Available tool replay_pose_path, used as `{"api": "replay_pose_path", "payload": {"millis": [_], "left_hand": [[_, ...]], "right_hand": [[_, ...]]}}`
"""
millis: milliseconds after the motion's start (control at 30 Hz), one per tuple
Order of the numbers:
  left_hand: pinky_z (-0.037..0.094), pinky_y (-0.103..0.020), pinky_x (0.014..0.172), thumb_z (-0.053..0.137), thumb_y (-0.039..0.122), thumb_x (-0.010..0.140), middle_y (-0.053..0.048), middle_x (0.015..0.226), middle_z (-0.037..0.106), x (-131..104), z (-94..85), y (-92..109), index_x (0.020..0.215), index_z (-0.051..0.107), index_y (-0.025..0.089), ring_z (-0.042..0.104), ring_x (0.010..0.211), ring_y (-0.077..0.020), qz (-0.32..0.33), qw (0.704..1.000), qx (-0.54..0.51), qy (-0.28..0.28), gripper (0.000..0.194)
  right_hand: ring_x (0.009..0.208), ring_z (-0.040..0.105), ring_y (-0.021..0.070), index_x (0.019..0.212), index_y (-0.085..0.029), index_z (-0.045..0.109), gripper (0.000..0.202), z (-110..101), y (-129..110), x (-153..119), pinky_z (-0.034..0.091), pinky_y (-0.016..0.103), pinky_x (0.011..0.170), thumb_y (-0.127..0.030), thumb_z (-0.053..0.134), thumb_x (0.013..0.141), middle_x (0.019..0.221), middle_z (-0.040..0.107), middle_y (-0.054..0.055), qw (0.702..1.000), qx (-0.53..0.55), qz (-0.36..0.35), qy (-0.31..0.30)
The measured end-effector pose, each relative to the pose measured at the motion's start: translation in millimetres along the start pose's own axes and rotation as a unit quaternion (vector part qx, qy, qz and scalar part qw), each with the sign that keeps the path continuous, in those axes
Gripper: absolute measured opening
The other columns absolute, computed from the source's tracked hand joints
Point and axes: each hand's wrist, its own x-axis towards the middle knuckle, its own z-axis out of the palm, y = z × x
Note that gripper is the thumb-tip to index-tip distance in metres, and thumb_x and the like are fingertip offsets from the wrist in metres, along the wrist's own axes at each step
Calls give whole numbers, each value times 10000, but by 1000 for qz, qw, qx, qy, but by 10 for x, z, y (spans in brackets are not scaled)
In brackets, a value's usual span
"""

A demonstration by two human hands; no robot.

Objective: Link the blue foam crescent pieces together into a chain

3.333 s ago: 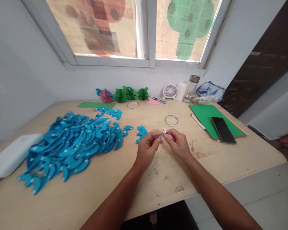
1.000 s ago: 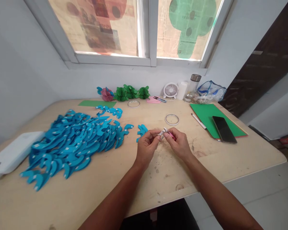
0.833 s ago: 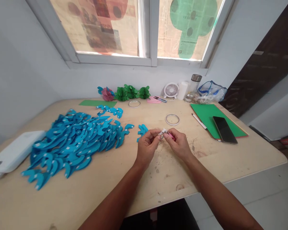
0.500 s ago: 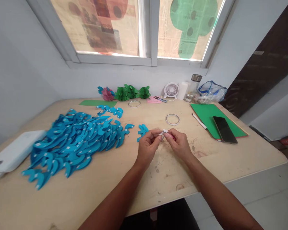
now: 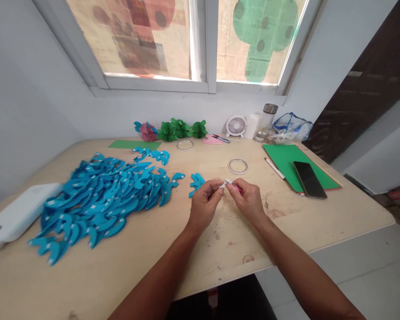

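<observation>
My left hand (image 5: 205, 200) and my right hand (image 5: 245, 198) meet over the front middle of the table, fingertips nearly touching. Between them they pinch a small white strip (image 5: 227, 181), perhaps paper or tape; its kind is too small to tell. A bit of something pink (image 5: 237, 188) shows under my right fingers, mostly hidden. Just left of my left hand lies a small group of blue paper pieces (image 5: 196, 182), partly covered by that hand. A roll of tape (image 5: 238, 166) lies flat beyond my fingertips.
A large heap of curved blue paper pieces with white patches (image 5: 110, 191) spreads across the left, beside a white device (image 5: 23, 211). Green paper (image 5: 296, 160), a phone (image 5: 309, 180) and a pen (image 5: 274, 168) lie right. Paper figures (image 5: 182, 128), a fan (image 5: 236, 126) and a bottle (image 5: 268, 120) line the wall.
The view has shifted slightly. Both hands stay close together at the white strip, and a little more of the pink thing shows by my right fingers.
</observation>
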Motion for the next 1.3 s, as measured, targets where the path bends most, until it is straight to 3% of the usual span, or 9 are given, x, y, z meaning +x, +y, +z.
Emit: {"api": "replay_pose_path", "payload": {"millis": [267, 467, 667, 800, 867, 933, 1067, 1200, 1300], "left_hand": [[461, -261, 696, 574, 250, 773, -39, 854, 678, 43, 11, 28, 898, 646, 187, 610, 775, -160, 75, 982, 170, 16, 158], [428, -297, 679, 527, 185, 785, -43, 799, 684, 386, 255, -149, 1013, 597, 226, 620, 741, -200, 116, 916, 382, -42, 242], [399, -315, 714, 539, 149, 758, -84, 805, 667, 725, 554, -408, 956, 614, 204, 592, 821, -237, 118, 862, 489, -60, 218], [404, -337, 812, 557, 143, 742, -91, 844, 667, 677, 484, -462, 844, 644, 193, 577, 891, -241, 156, 890, 419, -87, 143], [406, -355, 851, 522, 149, 769, -89, 920, 668, 564, 357, -422, 881, 646, 197, 568, 940, -236, 165, 905, 389, -60, 174], [422, -354, 851, 494, 166, 789, -78, 969, 666, 422, 215, -337, 921, 644, 201, 577, 944, -218, 150, 926, 346, -19, 202], [466, -288, 716, 547, 239, 782, -46, 850, 681, 181, 21, -145, 843, 657, 186, 608, 774, -168, 96, 966, 239, 25, 137], [472, -262, 686, 617, 256, 732, -20, 766, 670, 79, -23, -109, 781, 650, 174, 603, 704, -140, 63, 984, 147, 72, 101], [481, -252, 645, 624, 273, 729, -12, 732, 660, 64, -28, -151, 764, 637, 168, 598, 669, -131, 40, 991, 101, 73, 112]], "right_hand": [[485, 371, 89, 684, -174, 563, 342, -113, 82, 60, 291, 213, 501, -456, 453, 842, 510, 397, -47, 996, 13, 35, 78], [493, 370, 93, 684, -178, 552, 349, -144, 161, 108, 285, 211, 499, -489, 473, 820, 515, 403, -48, 993, 18, 54, 105], [499, 386, 105, 659, -193, 546, 329, -146, 230, 128, 282, 217, 506, -475, 475, 813, 520, 454, -38, 993, -18, 46, 104], [511, 430, 117, 699, -199, 570, 310, -151, 257, 129, 281, 224, 514, -470, 480, 821, 542, 508, -20, 992, -55, 46, 100], [530, 466, 127, 736, -201, 586, 310, -143, 251, 122, 279, 228, 518, -477, 478, 827, 562, 541, -6, 992, -76, 42, 95], [546, 495, 136, 758, -201, 594, 317, -123, 234, 108, 275, 232, 520, -485, 475, 833, 587, 573, 8, 990, -100, 31, 90], [568, 534, 146, 784, -198, 598, 293, -55, 199, 65, 271, 236, 520, -467, 494, 835, 631, 619, 27, 985, -149, -7, 85], [593, 576, 145, 824, -188, 600, 271, 20, 192, 24, 288, 234, 531, -441, 504, 843, 688, 657, 41, 981, -180, -40, 64], [609, 593, 138, 836, -186, 602, 255, 71, 195, 6, 306, 231, 547, -426, 517, 841, 735, 677, 42, 978, -195, -63, 45]]}}
